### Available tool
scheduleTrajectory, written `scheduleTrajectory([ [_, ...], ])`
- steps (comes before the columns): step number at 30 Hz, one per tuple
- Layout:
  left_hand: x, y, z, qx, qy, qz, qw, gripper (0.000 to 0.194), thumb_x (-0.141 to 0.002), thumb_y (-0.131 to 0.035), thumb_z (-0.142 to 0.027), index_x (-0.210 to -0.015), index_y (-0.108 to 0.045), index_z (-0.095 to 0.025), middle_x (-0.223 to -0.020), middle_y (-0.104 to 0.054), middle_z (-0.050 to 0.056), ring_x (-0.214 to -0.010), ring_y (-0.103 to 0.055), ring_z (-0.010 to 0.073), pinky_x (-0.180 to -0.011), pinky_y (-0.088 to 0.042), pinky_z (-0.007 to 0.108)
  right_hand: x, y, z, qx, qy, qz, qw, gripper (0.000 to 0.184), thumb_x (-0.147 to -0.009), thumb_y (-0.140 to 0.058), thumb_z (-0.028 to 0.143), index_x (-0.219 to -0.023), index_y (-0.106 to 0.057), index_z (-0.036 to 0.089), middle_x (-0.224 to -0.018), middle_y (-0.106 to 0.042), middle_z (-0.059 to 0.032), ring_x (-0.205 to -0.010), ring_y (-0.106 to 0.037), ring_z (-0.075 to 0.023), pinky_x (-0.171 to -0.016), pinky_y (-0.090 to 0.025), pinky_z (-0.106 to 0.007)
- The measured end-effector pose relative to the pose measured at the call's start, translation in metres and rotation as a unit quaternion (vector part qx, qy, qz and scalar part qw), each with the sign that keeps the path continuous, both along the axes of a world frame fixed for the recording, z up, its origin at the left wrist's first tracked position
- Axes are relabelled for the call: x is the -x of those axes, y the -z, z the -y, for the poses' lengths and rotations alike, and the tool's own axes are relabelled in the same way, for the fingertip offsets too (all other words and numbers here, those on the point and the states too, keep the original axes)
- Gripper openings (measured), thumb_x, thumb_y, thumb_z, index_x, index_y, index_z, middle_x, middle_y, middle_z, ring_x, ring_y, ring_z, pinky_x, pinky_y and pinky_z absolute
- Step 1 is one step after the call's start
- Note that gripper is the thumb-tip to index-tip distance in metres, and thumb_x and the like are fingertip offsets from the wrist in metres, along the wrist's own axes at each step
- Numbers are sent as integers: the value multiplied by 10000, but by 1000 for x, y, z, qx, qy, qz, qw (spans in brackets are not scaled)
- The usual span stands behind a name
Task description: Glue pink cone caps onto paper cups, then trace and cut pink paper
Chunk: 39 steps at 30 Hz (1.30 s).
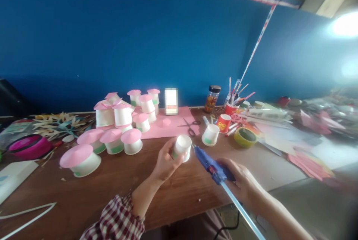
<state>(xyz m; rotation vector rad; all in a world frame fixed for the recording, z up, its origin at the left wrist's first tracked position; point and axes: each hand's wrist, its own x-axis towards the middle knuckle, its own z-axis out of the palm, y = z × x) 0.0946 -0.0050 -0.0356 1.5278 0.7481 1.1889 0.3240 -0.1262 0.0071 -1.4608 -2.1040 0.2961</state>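
Observation:
My left hand [165, 162] is closed round a small white paper cup [183, 146], held bottom-up above the brown table [117, 191]. My right hand [241, 181] grips a blue glue gun [210, 164] whose nozzle points at the cup's side, almost touching it. A pale glue stick pokes out of the gun's back towards me. A second upturned white cup [210, 134] stands just behind the gun.
Several white cups with pink paper caps [112, 128] crowd the left of the table. A pink sheet [170, 124] with scissors [191, 126], a red cup [223, 122], a jar [212, 99], a pot of pens [233, 102], a yellow tape roll [245, 137] and paper scraps lie behind and right.

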Motion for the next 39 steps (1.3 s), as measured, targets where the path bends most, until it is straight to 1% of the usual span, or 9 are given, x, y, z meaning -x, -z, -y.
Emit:
scheduleTrajectory([
  [9, 0, 4, -1, 4, 10, 0, 1000, 463, -743, -690, -264, -1179, -570, -164, -1141, -646, 110, -1030, -597, 248, -899, -481, 369, 6, 1, -1, -32, -12, -9, 999, 309, -826, -543, 218, -1134, -515, 201, -908, -694, -66, -750, -654, -185, -708, -508, -268],
  [16, 1, 7, -2, 4, 2, -5, 1000, 483, -743, -685, -264, -1197, -556, -161, -1165, -636, 116, -1050, -590, 254, -901, -480, 379, 4, 3, 2, -51, -14, 5, 999, 329, -851, -509, 196, -1175, -458, 214, -958, -674, -69, -807, -644, -182, -729, -502, -270],
  [24, 0, 6, -2, 7, -11, -4, 1000, 476, -734, -689, -263, -1179, -557, -157, -1140, -640, 103, -1033, -592, 233, -904, -473, 358, 0, 8, 3, -33, -19, 14, 999, 338, -849, -510, 215, -1183, -456, 216, -971, -675, -67, -824, -646, -184, -745, -500, -269],
  [26, 0, 7, -3, 8, -19, -7, 1000, 478, -729, -696, -275, -1171, -558, -159, -1126, -642, 96, -1022, -595, 226, -899, -473, 350, -4, 9, 6, -26, -7, 18, 999, 349, -855, -511, 234, -1199, -451, 223, -999, -677, -70, -841, -649, -187, -746, -499, -268],
  [28, 1, 8, -4, 14, -30, -7, 999, 483, -722, -704, -290, -1165, -559, -160, -1110, -644, 90, -1003, -600, 219, -882, -478, 337, -12, 9, 10, -16, 32, 20, 999, 372, -859, -515, 253, -1222, -441, 234, -1037, -676, -68, -857, -655, -189, -744, -499, -265],
  [31, 1, 9, -5, 31, -49, 2, 998, 508, -710, -718, -310, -1169, -554, -165, -1109, -639, 83, -992, -601, 209, -865, -482, 322, -33, 11, 12, -18, 141, 11, 990, 393, -861, -506, 279, -1244, -426, 236, -1035, -684, -63, -833, -666, -187, -719, -498, -261],
  [33, 1, 8, -5, 38, -57, 3, 998, 521, -704, -725, -321, -1172, -553, -172, -1112, -637, 78, -993, -599, 206, -864, -481, 318, -54, 11, 9, -31, 231, 6, 972, 392, -856, -492, 296, -1236, -430, 223, -977, -693, -64, -777, -670, -190, -683, -495, -265],
  [36, 1, 5, -4, 39, -59, -4, 998, 507, -695, -730, -323, -1150, -564, -174, -1087, -642, 69, -972, -603, 202, -849, -485, 310, -92, 13, -1, -44, 351, 32, 935, 417, -833, -499, 336, -1225, -432, 211, -901, -695, -67, -718, -668, -208, -643, -484, -282],
  [39, 0, 4, -2, 32, -56, -6, 998, 489, -698, -724, -313, -1140, -567, -176, -1079, -643, 62, -965, -603, 198, -837, -490, 299, -125, 16, -17, -16, 409, 119, 905, 443, -852, -460, 369, -1253, -407, 187, -901, -688, -92, -725, -663, -240, -624, -464, -307],
])
